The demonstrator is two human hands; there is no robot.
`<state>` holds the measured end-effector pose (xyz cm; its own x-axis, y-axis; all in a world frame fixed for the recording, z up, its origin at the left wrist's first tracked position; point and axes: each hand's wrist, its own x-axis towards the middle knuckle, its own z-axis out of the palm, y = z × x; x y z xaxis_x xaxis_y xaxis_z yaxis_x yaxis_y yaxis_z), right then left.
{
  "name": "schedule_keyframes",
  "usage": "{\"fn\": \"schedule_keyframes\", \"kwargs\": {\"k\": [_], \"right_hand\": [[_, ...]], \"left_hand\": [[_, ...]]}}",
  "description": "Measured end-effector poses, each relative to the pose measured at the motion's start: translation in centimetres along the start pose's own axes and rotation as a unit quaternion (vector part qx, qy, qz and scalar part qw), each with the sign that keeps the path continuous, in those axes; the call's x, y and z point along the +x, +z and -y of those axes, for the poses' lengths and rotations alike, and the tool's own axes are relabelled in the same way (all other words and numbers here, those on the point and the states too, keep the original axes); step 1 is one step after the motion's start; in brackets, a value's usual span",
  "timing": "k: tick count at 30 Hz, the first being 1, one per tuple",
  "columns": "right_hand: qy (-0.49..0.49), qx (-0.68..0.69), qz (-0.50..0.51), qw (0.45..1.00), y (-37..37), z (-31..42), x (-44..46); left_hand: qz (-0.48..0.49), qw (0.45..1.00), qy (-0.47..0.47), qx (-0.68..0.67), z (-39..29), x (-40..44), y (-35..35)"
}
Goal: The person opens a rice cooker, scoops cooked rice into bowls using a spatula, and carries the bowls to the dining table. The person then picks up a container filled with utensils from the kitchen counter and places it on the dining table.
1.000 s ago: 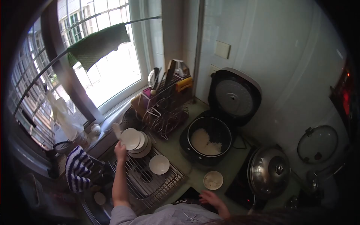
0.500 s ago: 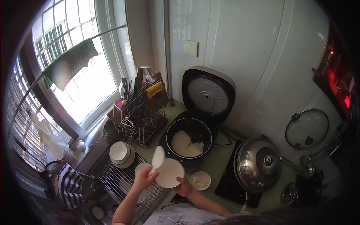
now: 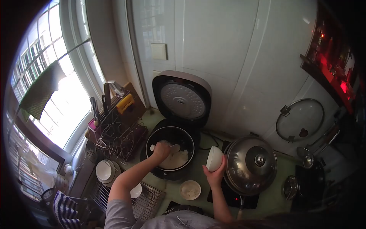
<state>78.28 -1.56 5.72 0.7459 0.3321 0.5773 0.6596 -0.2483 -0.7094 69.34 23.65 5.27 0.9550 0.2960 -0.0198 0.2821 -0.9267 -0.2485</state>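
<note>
My left hand [image 3: 162,150] is closed round a white rice paddle [image 3: 175,148], reaching into the open rice cooker [image 3: 173,175]. The paddle's blade is over the white rice [image 3: 176,161], close to it; I cannot tell whether they touch. Cooked rice covers part of the dark inner pot. To the right of the cooker, my right hand [image 3: 215,176] grips a white bowl [image 3: 214,158], which is tilted on its side in the air. I cannot see inside it. Below the cooker, a small bowl [image 3: 190,189] with some pale contents stands on the green counter.
A domed steel lid [image 3: 251,166] covers a pan on the induction cooker [image 3: 249,201] at right. White bowls [image 3: 105,171] sit on the metal drying rack [image 3: 148,202] at left. Behind it stands a wire rack [image 3: 122,141] with knives and boards. The cooker's lid [image 3: 182,100] stands raised.
My left hand has moved forward with the rice paddle into the cooker. My right hand has carried the bowl right and tilted it. The view has shifted to the right.
</note>
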Motion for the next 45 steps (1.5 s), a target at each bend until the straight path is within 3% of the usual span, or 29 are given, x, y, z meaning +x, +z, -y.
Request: {"fn": "schedule_keyframes", "kwargs": {"k": [5, 7, 17, 20, 22, 26, 32, 36, 39, 41, 42, 43, 44, 45], "right_hand": [[0.108, 0.134, -0.007, 0.985, 1.0, -2.0, -0.7], [0.111, 0.169, -0.002, 0.979, 1.4, -2.1, -0.6], [0.091, 0.145, 0.040, 0.984, 1.9, -1.5, -0.5], [0.155, 0.236, 0.045, 0.958, 1.8, -1.4, -0.5], [0.251, 0.350, 0.028, 0.902, 2.0, -1.7, -0.3], [0.239, 0.337, 0.031, 0.910, 1.6, -0.6, 0.8], [0.256, 0.403, 0.117, 0.871, 4.2, 1.2, 1.7], [0.363, 0.578, 0.147, 0.716, 6.4, 3.9, 1.7], [0.344, 0.623, 0.151, 0.687, 7.0, 4.2, 1.3], [0.313, 0.620, 0.165, 0.700, 7.4, 2.7, 0.7], [0.283, 0.615, 0.176, 0.714, 7.3, 2.1, 0.6], [0.284, 0.615, 0.173, 0.715, 6.8, 2.2, 0.7], [0.285, 0.631, 0.167, 0.702, 6.1, 2.3, 0.8], [0.286, 0.646, 0.161, 0.690, 5.7, 2.4, 0.9]], "left_hand": [[0.087, 0.993, 0.062, -0.049, 0.3, -0.3, -0.5], [0.150, 0.981, 0.018, -0.119, 0.5, -0.5, -1.1], [0.195, 0.973, 0.050, -0.109, -0.9, -1.6, -3.9], [0.222, 0.964, 0.017, -0.145, -0.2, -2.0, -4.3], [0.231, 0.950, -0.006, -0.211, 0.7, -2.1, -4.0], [0.222, 0.937, -0.017, -0.270, 2.4, -2.5, -4.1], [0.125, 0.943, -0.094, -0.294, 2.8, -4.3, -11.0], [0.005, 0.982, -0.114, -0.153, -0.6, -5.1, -14.0], [-0.082, 0.991, -0.092, -0.054, -2.0, -6.0, -13.4], [-0.140, 0.987, -0.061, 0.049, -2.2, -6.6, -14.0], [-0.140, 0.987, -0.060, 0.049, -2.0, -7.0, -14.5], [-0.206, 0.975, -0.049, 0.070, -1.6, -7.5, -15.2], [-0.271, 0.958, -0.038, 0.089, -1.3, -8.1, -15.7], [-0.271, 0.958, -0.034, 0.087, -1.3, -8.7, -16.1]]}}
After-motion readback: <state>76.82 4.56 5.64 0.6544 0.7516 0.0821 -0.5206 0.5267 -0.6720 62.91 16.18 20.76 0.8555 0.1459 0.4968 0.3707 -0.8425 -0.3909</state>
